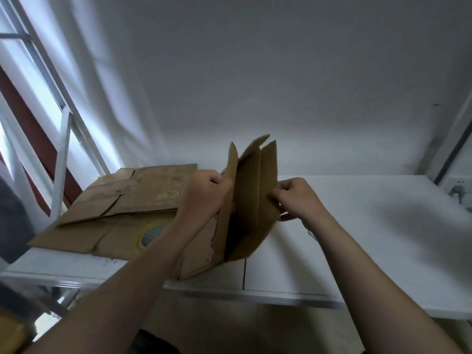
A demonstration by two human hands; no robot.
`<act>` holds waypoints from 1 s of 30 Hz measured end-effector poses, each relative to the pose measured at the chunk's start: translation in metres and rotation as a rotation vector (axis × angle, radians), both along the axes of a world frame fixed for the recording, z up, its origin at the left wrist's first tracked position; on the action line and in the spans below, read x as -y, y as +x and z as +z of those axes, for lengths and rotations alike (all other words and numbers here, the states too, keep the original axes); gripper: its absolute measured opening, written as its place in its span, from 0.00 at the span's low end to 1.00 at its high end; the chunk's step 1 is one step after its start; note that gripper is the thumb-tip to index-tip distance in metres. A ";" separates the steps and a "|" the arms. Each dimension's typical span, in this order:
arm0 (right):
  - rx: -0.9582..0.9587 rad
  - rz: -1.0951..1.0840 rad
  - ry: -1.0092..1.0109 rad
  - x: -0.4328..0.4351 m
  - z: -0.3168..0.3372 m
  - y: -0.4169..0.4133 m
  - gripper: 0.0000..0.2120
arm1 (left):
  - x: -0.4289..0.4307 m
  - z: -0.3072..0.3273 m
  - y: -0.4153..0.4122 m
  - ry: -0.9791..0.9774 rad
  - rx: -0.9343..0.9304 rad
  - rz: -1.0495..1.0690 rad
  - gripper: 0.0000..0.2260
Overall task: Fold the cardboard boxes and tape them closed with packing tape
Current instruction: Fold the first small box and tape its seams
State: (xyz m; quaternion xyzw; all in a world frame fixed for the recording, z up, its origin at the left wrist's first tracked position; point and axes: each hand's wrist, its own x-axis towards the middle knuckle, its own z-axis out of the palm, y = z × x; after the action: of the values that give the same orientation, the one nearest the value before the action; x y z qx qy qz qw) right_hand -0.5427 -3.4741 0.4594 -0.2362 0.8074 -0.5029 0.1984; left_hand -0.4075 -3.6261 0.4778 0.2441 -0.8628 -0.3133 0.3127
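Cardboard box: half-opened, near the worktop's front edge, flaps pointing up, long axis front to back; inside dark, contents unclear.
Left hand: fingers curled round left panel.
Right hand: pinching right panel's edge.
Worktop: white surface running from box to right edge.
Flattened boxes: stacked at left end.
Tape roll: lying on that stack.

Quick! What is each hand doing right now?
Left hand: closed, gripping the left side of the cardboard box.
Right hand: closed, pinching the box's right edge.
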 end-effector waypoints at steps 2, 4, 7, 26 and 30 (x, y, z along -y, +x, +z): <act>0.003 -0.038 -0.058 -0.007 0.009 0.003 0.11 | 0.005 0.017 0.007 -0.020 -0.080 0.042 0.17; -0.004 -0.060 -0.119 -0.013 0.016 0.005 0.12 | 0.013 0.034 0.013 -0.035 -0.156 0.097 0.14; -0.014 -0.081 -0.218 -0.019 0.022 0.008 0.11 | 0.024 0.051 0.019 0.038 -0.185 0.146 0.15; 0.225 -0.155 -0.534 -0.008 0.027 0.001 0.14 | 0.066 0.055 0.012 0.606 -0.101 0.141 0.10; 0.182 -0.152 -0.522 -0.002 0.025 0.002 0.13 | 0.069 0.045 0.008 0.648 -0.141 0.148 0.09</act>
State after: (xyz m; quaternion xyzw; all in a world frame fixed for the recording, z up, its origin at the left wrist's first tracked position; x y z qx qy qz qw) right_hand -0.5412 -3.4719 0.4842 -0.1718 0.6449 -0.7264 0.1641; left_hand -0.3997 -3.6949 0.5232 0.3704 -0.6748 -0.5636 0.2995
